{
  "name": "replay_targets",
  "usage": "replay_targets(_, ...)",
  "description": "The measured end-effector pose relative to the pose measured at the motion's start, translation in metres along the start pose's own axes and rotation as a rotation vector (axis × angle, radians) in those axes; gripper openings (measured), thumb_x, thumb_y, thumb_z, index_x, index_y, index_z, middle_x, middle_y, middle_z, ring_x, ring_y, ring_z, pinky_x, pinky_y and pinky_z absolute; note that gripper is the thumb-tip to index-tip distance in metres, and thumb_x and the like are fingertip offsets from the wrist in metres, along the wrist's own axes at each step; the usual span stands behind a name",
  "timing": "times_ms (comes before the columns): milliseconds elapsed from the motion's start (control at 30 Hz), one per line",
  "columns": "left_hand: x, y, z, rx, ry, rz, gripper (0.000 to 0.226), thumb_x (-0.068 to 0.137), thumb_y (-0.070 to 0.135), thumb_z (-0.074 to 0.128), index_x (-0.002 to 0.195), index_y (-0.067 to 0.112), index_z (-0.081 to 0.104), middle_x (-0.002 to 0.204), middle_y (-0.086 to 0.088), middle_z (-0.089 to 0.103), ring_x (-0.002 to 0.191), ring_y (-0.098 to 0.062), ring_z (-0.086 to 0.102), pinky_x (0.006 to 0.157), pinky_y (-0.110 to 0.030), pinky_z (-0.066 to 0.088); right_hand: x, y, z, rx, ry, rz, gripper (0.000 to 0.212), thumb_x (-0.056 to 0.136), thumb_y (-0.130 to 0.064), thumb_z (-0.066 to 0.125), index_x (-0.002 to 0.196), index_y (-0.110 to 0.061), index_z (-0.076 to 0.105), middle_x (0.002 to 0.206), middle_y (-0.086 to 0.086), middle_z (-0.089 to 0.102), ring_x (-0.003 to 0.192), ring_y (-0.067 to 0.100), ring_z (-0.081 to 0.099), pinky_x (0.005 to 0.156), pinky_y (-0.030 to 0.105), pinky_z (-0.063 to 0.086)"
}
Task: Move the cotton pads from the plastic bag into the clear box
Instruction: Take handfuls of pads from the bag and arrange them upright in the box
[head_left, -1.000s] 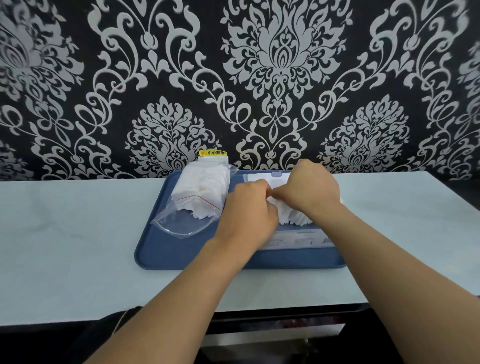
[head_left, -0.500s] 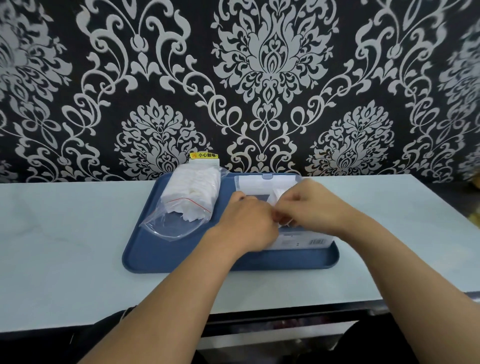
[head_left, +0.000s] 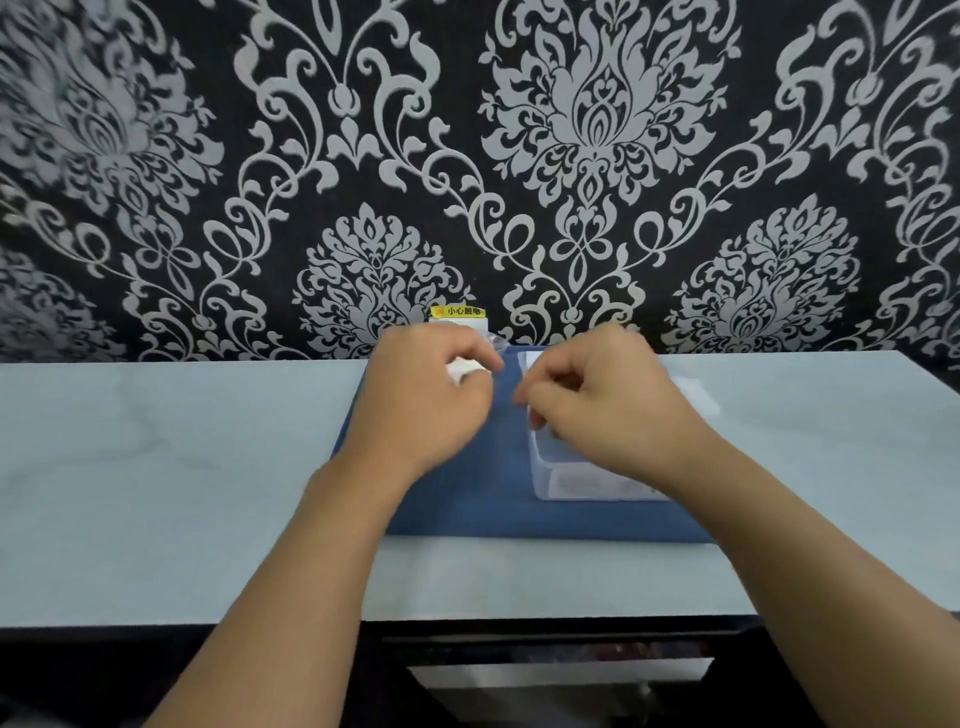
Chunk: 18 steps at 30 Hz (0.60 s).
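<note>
Checking hands: both are hovering over the blue tray, frame is motion-blurred.
Left hand: sitting over the tray's left half, fingers curled in around something white; looks like cotton pads peeking out between thumb and fingers. Blur is making the exact grip hard to read.
Right hand: hanging over the clear box, fingers curled with tips bunched together. Cannot tell whether it is pinching anything.
Gap: the two hands are sitting close, not touching; bare tray is showing between them.
Plastic bag: mostly hiding behind the left hand, only a clear edge is showing at the tray's far side.
Clear box: resting on the tray's right half, near wall and left wall showing, the rest is being covered by the right hand and wrist. Contents are not readable.
Tray: lying on the pale countertop, pushed back against the wall.
Wall: black-and-silver damask wallpaper; a small yellow label is sticking up just behind the left hand.
</note>
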<state>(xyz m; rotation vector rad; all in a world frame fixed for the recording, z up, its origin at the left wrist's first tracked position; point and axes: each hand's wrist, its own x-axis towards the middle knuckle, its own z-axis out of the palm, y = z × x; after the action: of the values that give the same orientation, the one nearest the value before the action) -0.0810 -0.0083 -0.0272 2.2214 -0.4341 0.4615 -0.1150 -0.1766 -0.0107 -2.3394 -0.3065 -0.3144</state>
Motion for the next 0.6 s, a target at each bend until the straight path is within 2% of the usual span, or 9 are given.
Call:
replay_targets(67, 0.001, -0.022, -0.021, -0.015, 0.105, -0.066, 0.038, 0.069, 0.005, 0.065, 0.099, 0.026, 0.074, 0.097, 0.014, 0.070, 0.092, -0.006, 0.065, 0.081, -0.009, 0.047, -0.003, -0.021, 0.023, 0.070, -0.131, -0.088, 0.019, 0.082, -0.005, 0.058, 0.079, -0.004, 0.077, 0.070, 0.013, 0.071, 0.070, 0.030, 0.064, 0.063, 0.036, 0.053)
replay_targets(100, 0.000, -0.035, -0.029, 0.034, 0.074, -0.109, 0.045, 0.067, 0.008, 0.072, 0.109, 0.025, 0.070, 0.107, 0.009, 0.067, 0.099, -0.010, 0.063, 0.085, -0.015, 0.047, -0.003, -0.028, 0.039, 0.067, -0.204, -0.140, 0.020, 0.082, -0.003, 0.056, 0.080, -0.004, 0.076, 0.069, 0.012, 0.069, 0.069, 0.028, 0.059, 0.064, 0.033, 0.052)
replay_targets(167, 0.000, -0.055, -0.034, 0.164, -0.089, -0.237, 0.070, 0.064, 0.025, 0.083, 0.130, 0.025, 0.058, 0.124, 0.001, 0.055, 0.113, -0.018, 0.055, 0.094, -0.031, 0.047, -0.003, -0.033, 0.068, 0.015, -0.329, -0.171, 0.019, 0.083, 0.001, 0.052, 0.078, -0.003, 0.069, 0.070, 0.009, 0.062, 0.068, 0.024, 0.050, 0.059, 0.024, 0.043)
replay_targets(233, -0.002, -0.069, -0.031, 0.255, -0.187, -0.316, 0.084, 0.064, 0.031, 0.085, 0.140, 0.026, 0.049, 0.130, -0.002, 0.049, 0.118, -0.023, 0.053, 0.094, -0.036, 0.047, 0.001, -0.030, 0.088, -0.087, -0.414, -0.122, 0.018, 0.089, -0.001, 0.049, 0.091, -0.003, 0.067, 0.089, 0.012, 0.065, 0.081, 0.026, 0.054, 0.067, 0.026, 0.045)
replay_targets(300, -0.002, -0.076, -0.026, 0.304, -0.186, -0.323, 0.075, 0.071, 0.027, 0.083, 0.138, 0.026, 0.050, 0.123, -0.003, 0.055, 0.110, -0.025, 0.058, 0.085, -0.035, 0.047, 0.006, -0.027, 0.093, -0.229, -0.418, -0.007, 0.019, 0.095, -0.006, 0.050, 0.108, -0.002, 0.063, 0.108, 0.014, 0.064, 0.091, 0.029, 0.058, 0.073, 0.031, 0.044)
replay_targets(367, 0.000, -0.072, -0.021, 0.314, -0.214, -0.318, 0.052, 0.078, 0.020, 0.076, 0.126, 0.025, 0.057, 0.103, -0.003, 0.066, 0.095, -0.027, 0.064, 0.074, -0.034, 0.046, 0.010, -0.024, 0.088, -0.339, -0.355, 0.076, 0.014, 0.097, -0.007, 0.050, 0.107, -0.005, 0.059, 0.104, 0.013, 0.059, 0.099, 0.032, 0.062, 0.074, 0.033, 0.044)
replay_targets(433, 0.000, -0.065, -0.017, 0.291, -0.237, -0.315, 0.040, 0.078, 0.017, 0.071, 0.117, 0.022, 0.061, 0.091, -0.005, 0.070, 0.089, -0.030, 0.066, 0.070, -0.034, 0.048, 0.013, -0.021, 0.083, -0.455, -0.309, 0.119, 0.014, 0.096, -0.005, 0.051, 0.107, -0.007, 0.058, 0.102, 0.014, 0.057, 0.105, 0.035, 0.063, 0.074, 0.035, 0.043)
replay_targets(533, -0.002, -0.053, -0.013, 0.275, -0.200, -0.302, 0.055, 0.068, 0.023, 0.067, 0.123, 0.024, 0.061, 0.096, -0.005, 0.071, 0.092, -0.028, 0.065, 0.079, -0.036, 0.054, 0.015, -0.021, 0.077, -0.615, -0.300, 0.179, 0.026, 0.093, -0.004, 0.055, 0.119, -0.007, 0.057, 0.122, 0.013, 0.060, 0.113, 0.033, 0.060, 0.075, 0.034, 0.040)
replay_targets(600, -0.002, -0.045, -0.014, 0.244, -0.139, -0.313, 0.060, 0.066, 0.025, 0.065, 0.125, 0.027, 0.061, 0.100, -0.003, 0.070, 0.093, -0.026, 0.066, 0.081, -0.038, 0.056, 0.015, -0.024, 0.072, -0.683, -0.245, 0.137, 0.028, 0.094, -0.008, 0.055, 0.122, -0.012, 0.055, 0.121, 0.009, 0.062, 0.111, 0.032, 0.061, 0.072, 0.033, 0.037)
